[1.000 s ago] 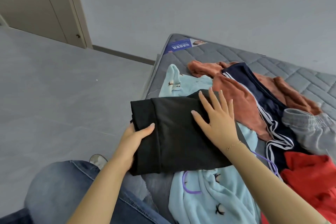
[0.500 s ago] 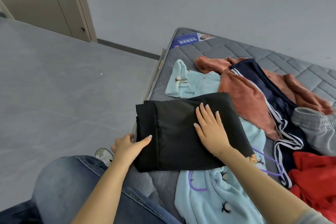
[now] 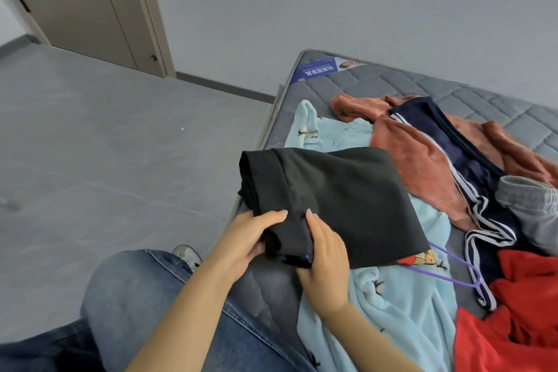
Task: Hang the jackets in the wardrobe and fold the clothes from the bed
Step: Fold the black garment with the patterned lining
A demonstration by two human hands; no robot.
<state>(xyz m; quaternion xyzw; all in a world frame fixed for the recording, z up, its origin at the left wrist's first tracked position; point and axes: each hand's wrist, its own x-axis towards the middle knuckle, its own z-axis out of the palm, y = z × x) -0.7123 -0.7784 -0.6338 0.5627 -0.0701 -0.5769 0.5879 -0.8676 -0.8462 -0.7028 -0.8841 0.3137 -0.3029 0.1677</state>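
Note:
A folded black garment (image 3: 341, 196) lies at the near left edge of the grey quilted mattress (image 3: 453, 93), on top of a light blue fleece garment (image 3: 401, 311). My left hand (image 3: 247, 238) grips the black garment's near left corner, thumb on top. My right hand (image 3: 326, 263) holds the same near edge just beside it, thumb on top and fingers under the cloth. The garment's left side is lifted and bunched.
A rust-brown fleece garment (image 3: 422, 166), a navy garment with white stripes (image 3: 471, 160), a grey garment (image 3: 531, 205) and a red one (image 3: 513, 317) lie to the right. A purple hanger (image 3: 453, 275) sticks out from under the black garment. Grey floor and a beige door (image 3: 99, 3) are left; my jeans-clad knee (image 3: 136, 296) is near.
My right hand left the top of the black garment and came to its near edge beside my left hand. Both hands now hold that edge, and the garment's left side has risen.

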